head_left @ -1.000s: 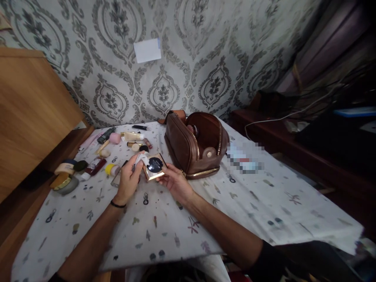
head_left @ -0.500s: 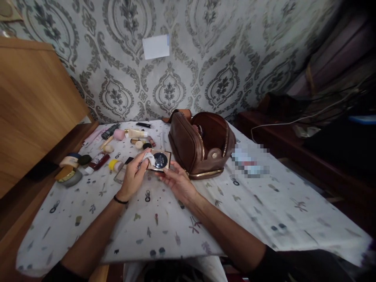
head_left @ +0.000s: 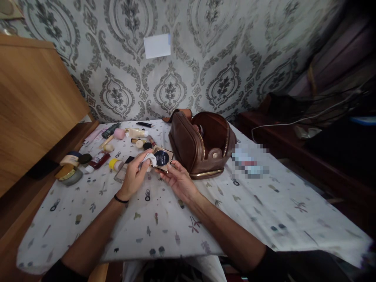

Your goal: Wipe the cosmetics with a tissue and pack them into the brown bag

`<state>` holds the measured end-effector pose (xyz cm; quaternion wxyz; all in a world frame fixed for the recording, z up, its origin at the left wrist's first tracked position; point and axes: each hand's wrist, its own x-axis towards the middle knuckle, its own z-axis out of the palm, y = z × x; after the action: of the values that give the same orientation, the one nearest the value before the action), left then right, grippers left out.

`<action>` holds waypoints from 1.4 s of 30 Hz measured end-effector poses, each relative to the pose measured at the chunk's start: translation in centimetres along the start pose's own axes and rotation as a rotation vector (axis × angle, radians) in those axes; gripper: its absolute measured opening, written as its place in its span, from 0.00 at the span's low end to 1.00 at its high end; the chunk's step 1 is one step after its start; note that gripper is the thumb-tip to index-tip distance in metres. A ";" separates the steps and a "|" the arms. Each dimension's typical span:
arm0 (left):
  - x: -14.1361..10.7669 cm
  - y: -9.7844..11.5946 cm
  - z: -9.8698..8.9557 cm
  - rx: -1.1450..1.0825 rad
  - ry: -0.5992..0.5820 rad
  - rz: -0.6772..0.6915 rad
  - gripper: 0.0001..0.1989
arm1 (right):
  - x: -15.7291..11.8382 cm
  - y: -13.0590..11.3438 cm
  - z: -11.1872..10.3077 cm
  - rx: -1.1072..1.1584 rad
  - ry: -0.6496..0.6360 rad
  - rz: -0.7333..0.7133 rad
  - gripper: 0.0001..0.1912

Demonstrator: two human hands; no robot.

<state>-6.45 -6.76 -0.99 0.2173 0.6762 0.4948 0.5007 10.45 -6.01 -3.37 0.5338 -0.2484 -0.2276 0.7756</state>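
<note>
A square gold compact [head_left: 162, 158] with a round dark label is held over the table, just left of the brown bag. My right hand [head_left: 180, 182] grips it by its right and lower edge, thumb on top. My left hand [head_left: 135, 174] pinches a crumpled white cloth [head_left: 150, 158] against the compact's left side. The brown leather bag [head_left: 188, 145] stands unzipped beside my right hand, with small items partly visible inside.
Cosmetics lie at the back left, among them a cream tube [head_left: 137, 133], a pink sponge [head_left: 119, 134], a dark red bottle [head_left: 99, 160] and a grey-gold jar [head_left: 69, 175]. A blurred packet [head_left: 249, 161] lies right of the bag. A wooden cabinet [head_left: 38, 109] borders the left.
The compact has tilted and shifted slightly right in my right hand. The cloth bunches more at its left edge.
</note>
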 end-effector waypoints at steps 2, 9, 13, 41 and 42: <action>0.0 0.0 0.0 0.003 0.002 0.005 0.21 | 0.0 -0.1 0.0 -0.010 -0.001 -0.012 0.25; -0.1 -0.1 0.1 0.018 0.001 0.015 0.21 | 0.1 -0.1 0.0 0.011 0.024 -0.048 0.24; 0.0 0.0 0.1 0.028 0.043 0.014 0.20 | -0.1 -0.1 0.1 -0.025 0.031 -0.034 0.26; -0.1 0.5 0.3 0.092 0.128 0.052 0.16 | 0.1 0.5 -0.1 -0.024 0.009 -0.005 0.21; -0.1 0.5 0.3 0.092 0.118 0.054 0.16 | 0.1 0.5 -0.1 -0.019 0.014 -0.013 0.22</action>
<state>-5.99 -6.98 -0.77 0.1427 0.6680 0.5108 0.5220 10.16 -6.07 -3.73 0.5379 -0.2577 -0.2326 0.7682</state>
